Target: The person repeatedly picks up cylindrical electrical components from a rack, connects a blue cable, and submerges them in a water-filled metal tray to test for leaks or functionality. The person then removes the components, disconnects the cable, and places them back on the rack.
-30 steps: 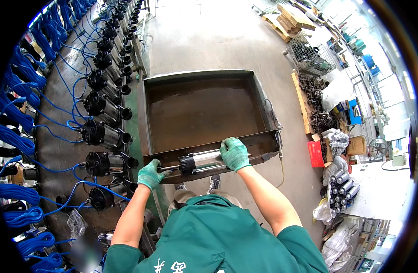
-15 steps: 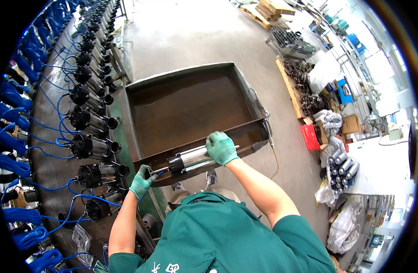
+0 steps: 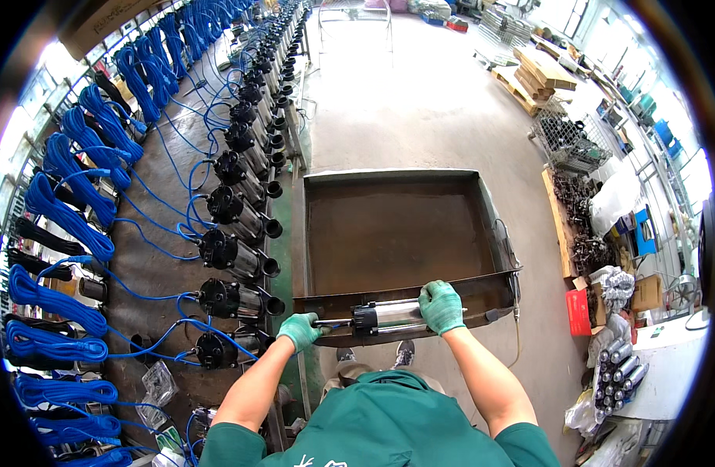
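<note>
Across the near strip of a water-filled metal tank (image 3: 392, 173) lies a cylindrical motor (image 3: 390, 314) with a shiny silver body and a black end cap. My green-gloved right hand (image 3: 442, 306) grips the body near its right end. My left hand (image 3: 301, 331), gloved the same way, is closed at the outer end of a thin metal rod (image 3: 336, 322) that reaches to the black cap. The left fingertips are partly hidden, as is the motor's underside.
Left of the tank, a long table (image 3: 156, 233) carries a row of black-and-silver pumps (image 3: 231, 255) with blue cables. Coiled blue cables (image 3: 58, 297) line its far side. At right stand a red box (image 3: 578, 313), a wire basket (image 3: 573, 140) and stacked silver cylinders (image 3: 618, 373).
The head view has shifted, so the whole scene sits farther right and lower. Both hands keep their hold on the motor and rod, which now lie more level in the picture.
</note>
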`<state>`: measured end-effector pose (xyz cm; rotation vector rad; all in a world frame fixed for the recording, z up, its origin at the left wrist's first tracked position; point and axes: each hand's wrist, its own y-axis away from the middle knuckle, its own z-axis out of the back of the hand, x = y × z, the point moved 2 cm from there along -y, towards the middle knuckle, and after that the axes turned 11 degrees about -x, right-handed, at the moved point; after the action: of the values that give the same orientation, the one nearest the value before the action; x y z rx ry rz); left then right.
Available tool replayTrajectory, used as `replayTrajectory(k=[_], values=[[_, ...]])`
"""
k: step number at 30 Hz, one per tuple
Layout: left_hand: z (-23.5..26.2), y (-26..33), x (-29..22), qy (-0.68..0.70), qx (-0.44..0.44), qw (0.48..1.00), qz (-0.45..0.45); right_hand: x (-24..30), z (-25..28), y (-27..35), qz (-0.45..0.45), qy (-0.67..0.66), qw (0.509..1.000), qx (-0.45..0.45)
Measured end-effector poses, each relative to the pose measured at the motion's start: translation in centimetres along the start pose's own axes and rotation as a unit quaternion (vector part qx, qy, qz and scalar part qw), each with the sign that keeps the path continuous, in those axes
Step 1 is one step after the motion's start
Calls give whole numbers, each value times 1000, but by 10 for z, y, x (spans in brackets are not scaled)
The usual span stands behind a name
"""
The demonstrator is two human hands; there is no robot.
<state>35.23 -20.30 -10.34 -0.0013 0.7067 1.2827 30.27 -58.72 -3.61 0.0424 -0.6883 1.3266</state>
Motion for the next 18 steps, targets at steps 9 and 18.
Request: replayTrajectory(k=[9,18], values=[[-28,-2,27,472,72,877,53,1,0,-3,6,-7,1000,5],[-10,-15,14,193,54,980,18,-4,0,2,15,3,1000,-6]])
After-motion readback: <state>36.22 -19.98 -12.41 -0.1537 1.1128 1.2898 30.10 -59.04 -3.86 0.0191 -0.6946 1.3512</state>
